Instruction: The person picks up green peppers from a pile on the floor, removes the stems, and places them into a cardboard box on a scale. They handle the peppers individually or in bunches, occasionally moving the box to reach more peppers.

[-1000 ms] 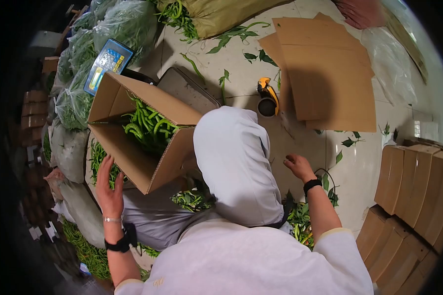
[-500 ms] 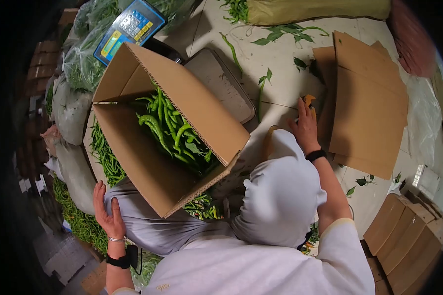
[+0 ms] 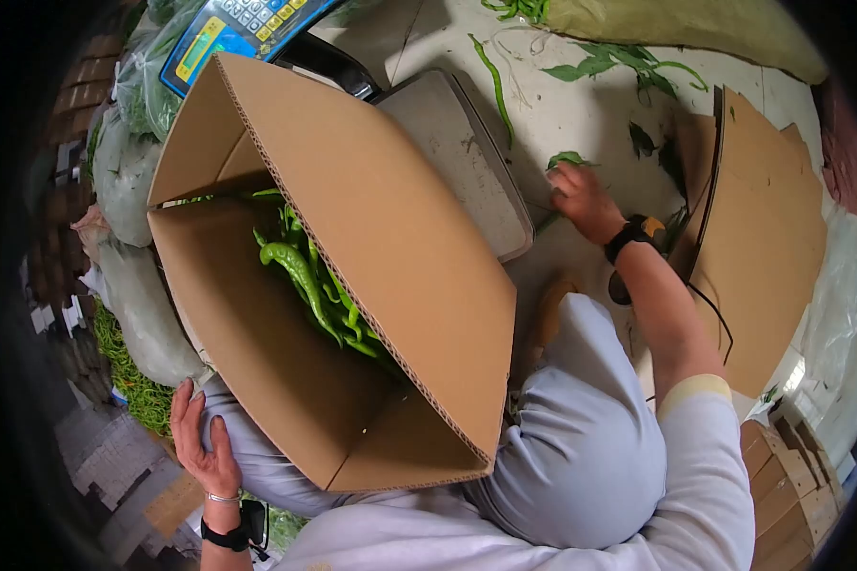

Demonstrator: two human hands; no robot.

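Observation:
An open cardboard box [image 3: 400,190] stands tilted in view in front of me, with several long green chili peppers [image 3: 305,281] inside. Its raised flap hides part of them. My left hand [image 3: 205,447] is held beside the box's near left side, above my knee, fingers apart and nothing in them. On the floor to the right of the box, my right hand [image 3: 586,205] has its fingers curled over a green chili pepper [image 3: 547,222] with a leaf [image 3: 568,158] at its far end. The fingers hide the pepper's middle.
Beyond the box lies a scale platform [image 3: 457,143] with a blue keypad display [image 3: 243,33]. Flat cardboard sheets [image 3: 767,238] lean at right, near an orange-yellow tool [image 3: 651,226]. Another loose pepper [image 3: 493,86] is on the floor. Filled plastic bags [image 3: 143,305] line the left.
My right hand has left the orange-yellow tool and moved left and away from me onto the leafy pepper. The view has shifted, so the box appears larger. My left hand stays beside the box.

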